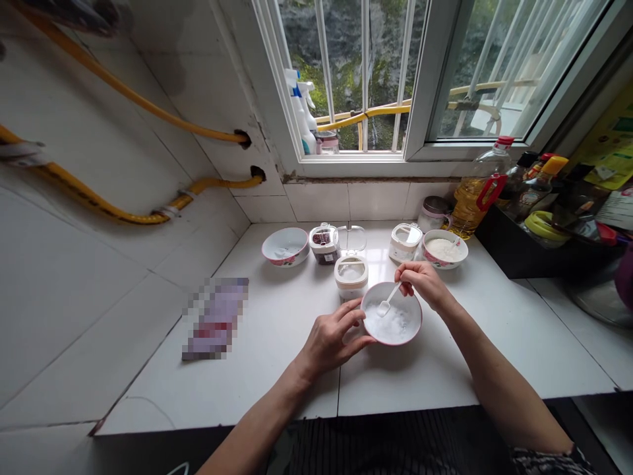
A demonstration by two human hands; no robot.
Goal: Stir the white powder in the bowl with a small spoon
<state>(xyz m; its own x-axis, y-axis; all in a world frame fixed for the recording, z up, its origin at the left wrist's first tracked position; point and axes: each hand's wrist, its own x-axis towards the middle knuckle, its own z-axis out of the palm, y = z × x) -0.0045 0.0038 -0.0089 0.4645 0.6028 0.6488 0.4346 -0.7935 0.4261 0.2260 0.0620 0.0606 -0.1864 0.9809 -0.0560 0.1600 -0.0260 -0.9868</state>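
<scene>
My left hand grips the near left rim of a white bowl, thumb below and fingers on the side. White grainy stuff lies in the bowl. Between the fingertips of my right hand is the handle of a small white spoon, its head tilted down inside the bowl. Just behind the bowl stands a seasoning jar with white contents and its clear lid raised. A second jar with dark contents is at its back left.
A floral bowl sits at the back left. At the back right are a jar, a bowl of pale powder or grain, an oil bottle and a black box of condiments. A blurred purple packet lies left.
</scene>
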